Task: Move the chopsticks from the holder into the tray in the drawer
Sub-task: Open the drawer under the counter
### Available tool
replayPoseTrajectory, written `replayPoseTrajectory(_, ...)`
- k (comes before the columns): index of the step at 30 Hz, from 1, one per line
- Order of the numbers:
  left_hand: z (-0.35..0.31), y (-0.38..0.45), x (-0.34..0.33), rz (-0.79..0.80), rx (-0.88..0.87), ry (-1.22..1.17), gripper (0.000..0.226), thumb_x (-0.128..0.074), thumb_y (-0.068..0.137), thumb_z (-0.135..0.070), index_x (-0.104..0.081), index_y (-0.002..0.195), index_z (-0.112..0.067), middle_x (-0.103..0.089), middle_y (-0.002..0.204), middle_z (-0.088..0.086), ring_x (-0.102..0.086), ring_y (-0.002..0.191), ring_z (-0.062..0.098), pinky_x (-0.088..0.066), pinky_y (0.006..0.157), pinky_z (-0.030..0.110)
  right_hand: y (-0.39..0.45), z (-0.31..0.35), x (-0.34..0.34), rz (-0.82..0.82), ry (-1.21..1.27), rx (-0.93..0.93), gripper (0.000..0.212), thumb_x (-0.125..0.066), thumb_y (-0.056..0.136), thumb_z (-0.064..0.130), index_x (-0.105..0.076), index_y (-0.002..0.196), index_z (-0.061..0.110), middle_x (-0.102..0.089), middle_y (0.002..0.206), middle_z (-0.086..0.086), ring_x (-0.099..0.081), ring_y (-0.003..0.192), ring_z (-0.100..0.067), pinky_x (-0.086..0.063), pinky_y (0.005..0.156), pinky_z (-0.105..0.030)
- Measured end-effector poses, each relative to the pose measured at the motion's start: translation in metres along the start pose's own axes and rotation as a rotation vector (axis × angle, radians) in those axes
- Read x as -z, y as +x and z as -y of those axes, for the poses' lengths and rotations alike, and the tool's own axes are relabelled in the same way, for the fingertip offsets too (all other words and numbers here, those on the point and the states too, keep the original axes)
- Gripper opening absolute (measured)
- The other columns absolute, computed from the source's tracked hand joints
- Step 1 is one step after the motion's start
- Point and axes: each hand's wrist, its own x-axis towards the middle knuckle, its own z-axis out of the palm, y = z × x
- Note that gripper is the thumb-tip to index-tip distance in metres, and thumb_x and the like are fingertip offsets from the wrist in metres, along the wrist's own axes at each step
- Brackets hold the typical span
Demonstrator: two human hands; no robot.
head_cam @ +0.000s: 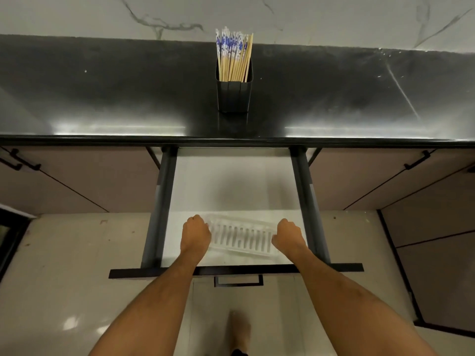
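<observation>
Several bamboo chopsticks (234, 56) with blue-and-white tops stand upright in a black holder (233, 95) on the dark countertop. Below it the drawer (231, 181) is pulled out. A clear slotted tray (241, 237) lies at a slight angle near the drawer's front. My left hand (195, 233) is closed on the tray's left end. The tray's right end is gripped by my right hand (289, 236). No chopsticks lie in the tray.
The black countertop (102, 98) runs the full width under a marble wall. Closed cabinet doors with black handles (24, 163) flank the drawer. The drawer front and its handle (239, 280) are near my forearms. My foot (239, 332) shows on the tiled floor.
</observation>
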Motion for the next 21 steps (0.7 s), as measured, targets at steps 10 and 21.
replayPoseTrajectory(10, 0.002, 0.017, -0.007, 0.121, 0.175, -0.039, 0.011, -0.055, 0.097, -0.002, -0.065, 0.095, 0.000, -0.069, 0.101, 0.017, -0.069, 0.092, 0.031, -0.056, 0.075, 0.033, 0.032, -0.005, -0.005, -0.002, -0.002, -0.032, 0.020, -0.060, 0.093, 0.000, -0.057, 0.112, 0.005, -0.064, 0.106, -0.012, -0.059, 0.085, -0.022, -0.046, 0.072, -0.024)
replayPoseTrajectory(21, -0.001, 0.015, -0.008, 0.126, 0.205, -0.036, 0.014, -0.054, 0.098, -0.004, -0.066, 0.103, 0.001, -0.069, 0.106, 0.017, -0.069, 0.096, 0.030, -0.055, 0.079, 0.032, 0.040, -0.006, -0.006, -0.019, 0.035, 0.004, 0.031, -0.061, 0.097, 0.005, -0.055, 0.127, 0.006, -0.066, 0.117, -0.012, -0.068, 0.101, -0.024, -0.056, 0.089, -0.027)
